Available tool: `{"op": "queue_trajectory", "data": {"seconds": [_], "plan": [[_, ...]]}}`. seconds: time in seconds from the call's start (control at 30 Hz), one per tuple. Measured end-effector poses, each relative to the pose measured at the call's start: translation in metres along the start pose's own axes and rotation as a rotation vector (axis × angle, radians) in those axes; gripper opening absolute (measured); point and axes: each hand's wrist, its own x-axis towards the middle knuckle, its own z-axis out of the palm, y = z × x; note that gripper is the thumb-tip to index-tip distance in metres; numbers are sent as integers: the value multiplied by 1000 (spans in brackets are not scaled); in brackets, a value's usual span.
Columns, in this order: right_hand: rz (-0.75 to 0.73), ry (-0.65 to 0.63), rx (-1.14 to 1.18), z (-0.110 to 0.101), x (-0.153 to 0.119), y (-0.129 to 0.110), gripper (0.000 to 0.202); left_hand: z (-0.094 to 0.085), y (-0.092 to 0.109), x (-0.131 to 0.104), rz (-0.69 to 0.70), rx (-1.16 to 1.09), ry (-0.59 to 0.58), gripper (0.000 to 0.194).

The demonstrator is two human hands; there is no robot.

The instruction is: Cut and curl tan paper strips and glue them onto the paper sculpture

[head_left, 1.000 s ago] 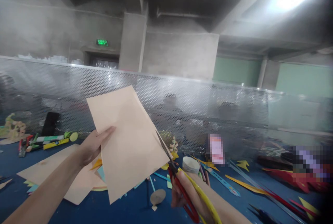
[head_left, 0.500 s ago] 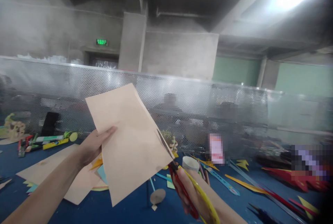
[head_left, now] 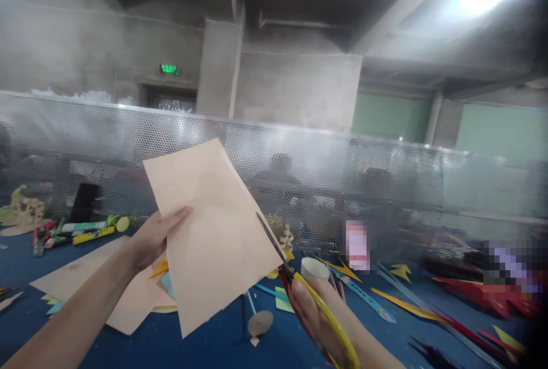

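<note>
My left hand point(head_left: 156, 240) pinches a pale peach sheet of paper point(head_left: 209, 232) by its left edge, thumb on the near face, and keeps it raised and tilted above the table. In my right hand point(head_left: 312, 306) is a pair of scissors point(head_left: 323, 312) with a yellow and a red handle. The dark blades lie along the paper's right edge near its lower right corner, with a narrow strip of paper to their right. Fingers behind the sheet are hidden.
More peach sheets point(head_left: 128, 306) lie on the blue table point(head_left: 205, 352). A white cup point(head_left: 314, 268), a round disc on a stick point(head_left: 260, 322), glue tubes point(head_left: 92, 236) and coloured paper strips point(head_left: 411, 303) are scattered around. A perforated metal screen point(head_left: 107, 146) stands behind; a person shows dimly through it.
The scissors' handles have drawn closer together and the blades have closed along the paper's edge. The sheet and my left hand stay almost in place.
</note>
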Motion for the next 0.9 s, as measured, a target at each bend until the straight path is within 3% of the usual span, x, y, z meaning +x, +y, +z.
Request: {"op": "queue_trajectory", "data": {"seconds": [0.13, 0.37, 0.57, 0.9], "plan": [[82, -74, 42, 4, -3, -1, 58, 2, -1, -1, 0, -26, -32, 41], [18, -98, 43, 5, -1, 4, 62, 15, 5, -10, -62, 7, -57, 50], [38, -100, 92, 2, 0, 4, 61, 14, 4, -8, -54, 35, -95, 50], [64, -4, 37, 3, -3, -2, 58, 10, 6, -8, -34, 26, -123, 51]]}}
